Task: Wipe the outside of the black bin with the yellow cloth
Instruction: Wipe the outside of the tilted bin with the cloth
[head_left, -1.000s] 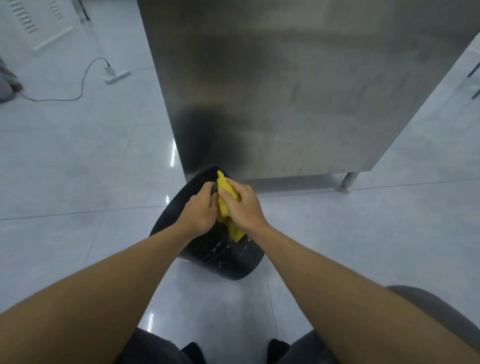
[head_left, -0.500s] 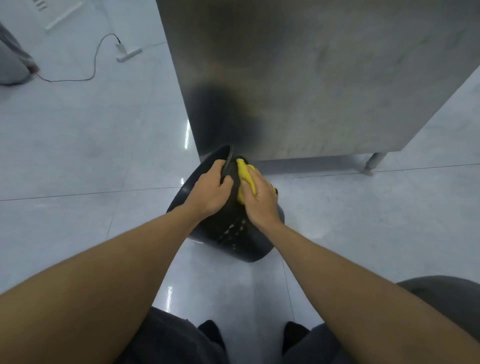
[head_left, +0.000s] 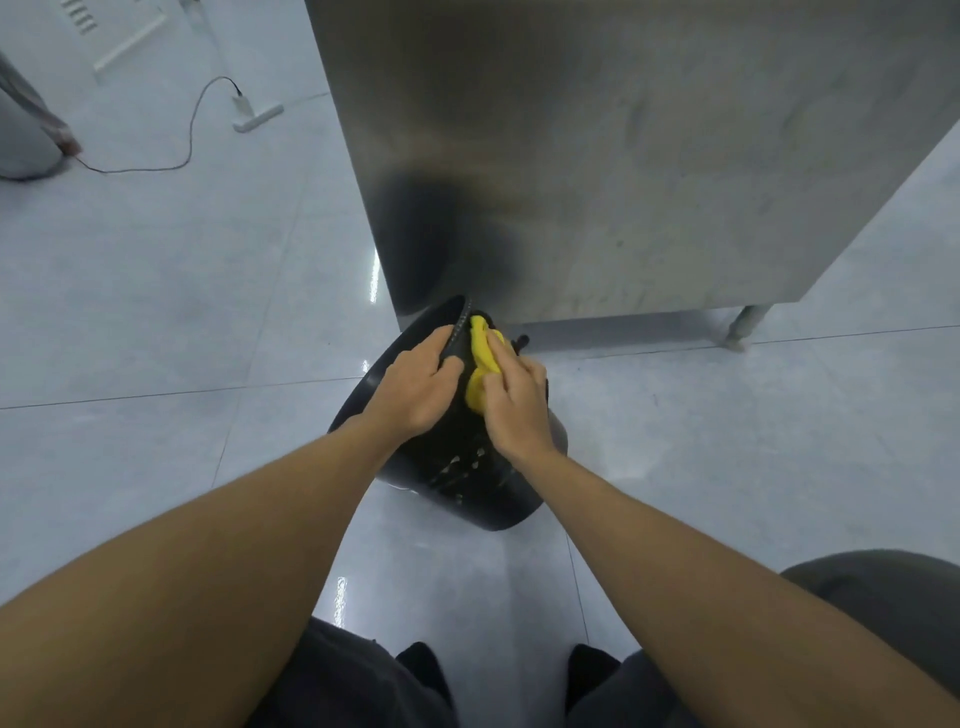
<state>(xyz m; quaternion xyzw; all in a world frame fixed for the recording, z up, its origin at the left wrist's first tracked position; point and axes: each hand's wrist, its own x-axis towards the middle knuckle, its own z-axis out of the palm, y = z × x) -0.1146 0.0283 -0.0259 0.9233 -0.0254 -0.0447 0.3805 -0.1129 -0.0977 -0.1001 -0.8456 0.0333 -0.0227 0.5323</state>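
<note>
Wiping the upper outer wall of the tilted black bin (head_left: 467, 483), head view.

On the pale tiled floor (head_left: 156, 291), the black bin lies tipped against the lower corner of the steel cabinet (head_left: 597, 171), its long axis running from the base nearest the person up and away to the mouth, which points forward and left. The tilt probably serves to present the side wall to the cloth. The left hand (head_left: 415, 387) is closed over the ribbed rim, fingers wrapped around the edge, apparently to steady the bin against the wiping force. The right hand (head_left: 514, 400) presses the bunched yellow cloth (head_left: 480, 364) onto the outer wall just below the rim, fingers curled over the cloth. Pale streaks remain lower on the wall, so wiping appears incomplete.
</note>
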